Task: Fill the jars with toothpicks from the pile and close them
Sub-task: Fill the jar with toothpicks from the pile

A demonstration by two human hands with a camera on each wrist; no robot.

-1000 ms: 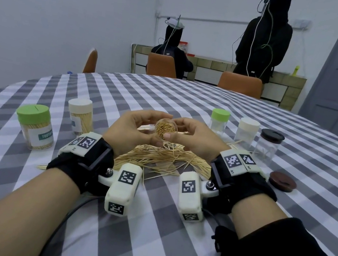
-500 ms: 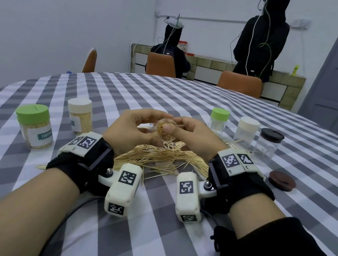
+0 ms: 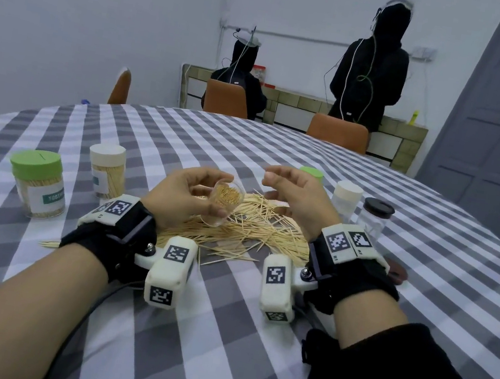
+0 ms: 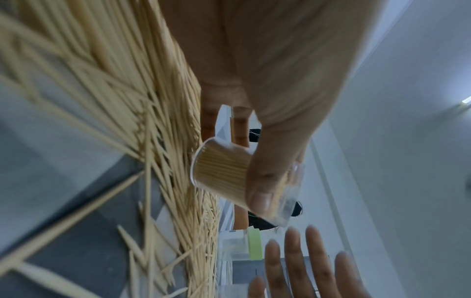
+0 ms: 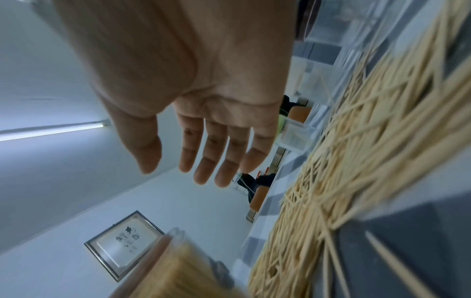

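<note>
My left hand (image 3: 189, 194) grips a small clear jar (image 3: 222, 206) packed with toothpicks, tilted with its open mouth up and to the right, just above the toothpick pile (image 3: 255, 229). In the left wrist view the thumb lies across the jar (image 4: 221, 171), beside the pile (image 4: 142, 113). My right hand (image 3: 294, 193) hovers to the right of the jar, fingers relaxed and holding nothing; in the right wrist view this hand (image 5: 201, 131) is spread open, with the jar (image 5: 178, 268) at the bottom edge. A brown lid (image 3: 397, 271) lies on the cloth, partly behind my right wrist.
Two closed, filled jars stand at the left: a green-lidded one (image 3: 38, 185) and a cream-lidded one (image 3: 106, 171). Behind my right hand stand a green-lidded jar (image 3: 312, 173), a cream-lidded jar (image 3: 347, 196) and a dark-lidded jar (image 3: 375, 219). Two people are at the far counter.
My right hand has let go of the jar's mouth and drawn back to the right, opening. The left hand has lowered and tilted the jar a little.
</note>
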